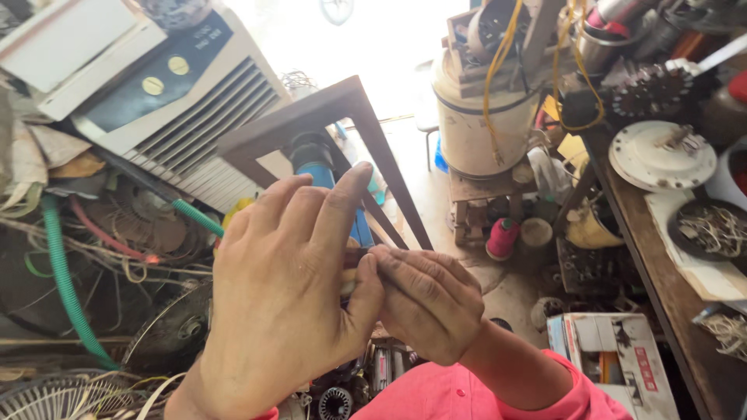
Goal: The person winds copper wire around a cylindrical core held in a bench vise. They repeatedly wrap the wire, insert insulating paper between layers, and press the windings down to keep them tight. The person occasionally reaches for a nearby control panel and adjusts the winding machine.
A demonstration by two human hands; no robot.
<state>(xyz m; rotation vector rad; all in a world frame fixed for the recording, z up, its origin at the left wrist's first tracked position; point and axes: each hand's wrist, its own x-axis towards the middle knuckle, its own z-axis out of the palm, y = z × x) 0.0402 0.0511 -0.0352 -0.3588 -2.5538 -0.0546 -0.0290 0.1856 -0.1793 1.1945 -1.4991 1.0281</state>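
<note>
Head view, left hand [280, 311] and right hand [428, 299] pinching small object [352, 264]

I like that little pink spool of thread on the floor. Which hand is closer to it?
Right. The right hand is just left of the pink spool and lower; the left hand is farther left, beyond it.

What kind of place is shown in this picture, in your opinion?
Probably a cluttered repair workshop for electrical appliances: a white louvred air cooler, a round grey fan motor, and a white round metal motor cover on the wooden bench.
</note>
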